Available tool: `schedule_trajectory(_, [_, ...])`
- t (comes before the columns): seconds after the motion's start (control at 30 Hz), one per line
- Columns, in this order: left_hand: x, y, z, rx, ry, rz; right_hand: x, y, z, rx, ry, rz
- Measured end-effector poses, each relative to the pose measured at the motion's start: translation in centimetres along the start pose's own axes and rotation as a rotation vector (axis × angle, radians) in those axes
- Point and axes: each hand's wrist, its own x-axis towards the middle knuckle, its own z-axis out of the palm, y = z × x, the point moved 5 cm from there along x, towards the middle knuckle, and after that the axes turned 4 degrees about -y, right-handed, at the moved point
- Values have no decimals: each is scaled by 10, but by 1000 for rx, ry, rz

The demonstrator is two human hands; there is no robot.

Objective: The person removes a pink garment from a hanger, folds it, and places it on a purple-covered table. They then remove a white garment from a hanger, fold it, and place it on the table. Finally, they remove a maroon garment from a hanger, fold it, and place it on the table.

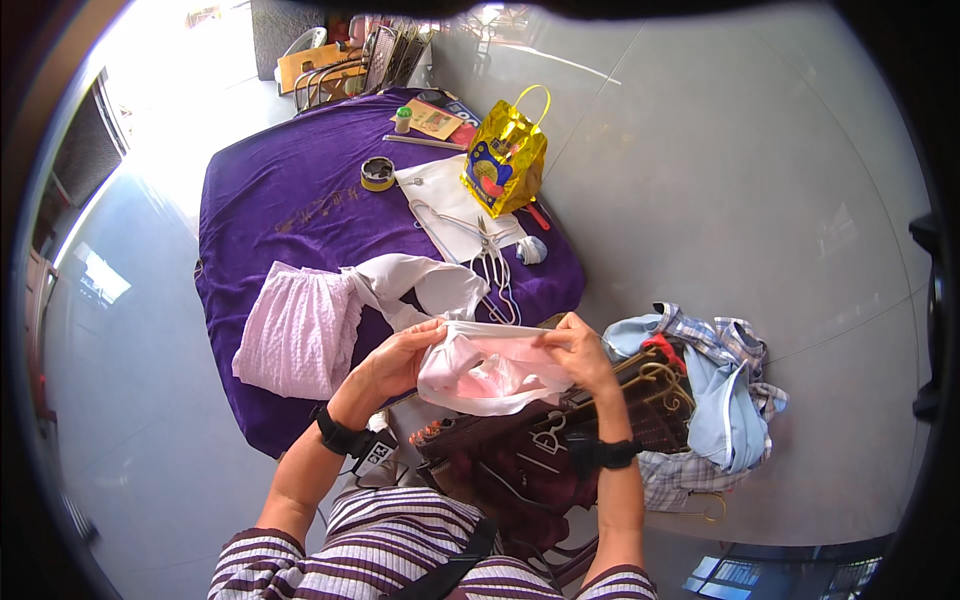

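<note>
My left hand (pixel 396 358) and my right hand (pixel 582 354) grip opposite ends of the waistband of a pale pink cloth garment (pixel 491 371), held stretched between them, its opening facing me. Beyond it a white bra (pixel 442 285) lies on the purple tablecloth (pixel 262 202). A folded pink seersucker garment (pixel 300 330) rests to the left of the bra. Past my right hand are wire hangers (pixel 499 289), scissors (pixel 484 234) and a small rolled blue and white cloth (pixel 531 250).
A gold bag (pixel 506 157) stands at the table's right edge, by a white sheet (pixel 442 184). A tape roll (pixel 377 173) and a green-capped jar (pixel 403 118) sit farther back. Blue and plaid clothes (pixel 724 405) lie at right over a dark seat with scrolled metalwork (pixel 664 382).
</note>
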Motion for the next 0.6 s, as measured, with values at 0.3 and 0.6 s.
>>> schedule_trajectory(0.3, [-19,-25,33,-234,-143,-71,-15,28,107,-187,302,179])
schedule_trajectory(0.6, [-28,-23,38,-266,-182,-29,35,-4,204,1817,-159,-87])
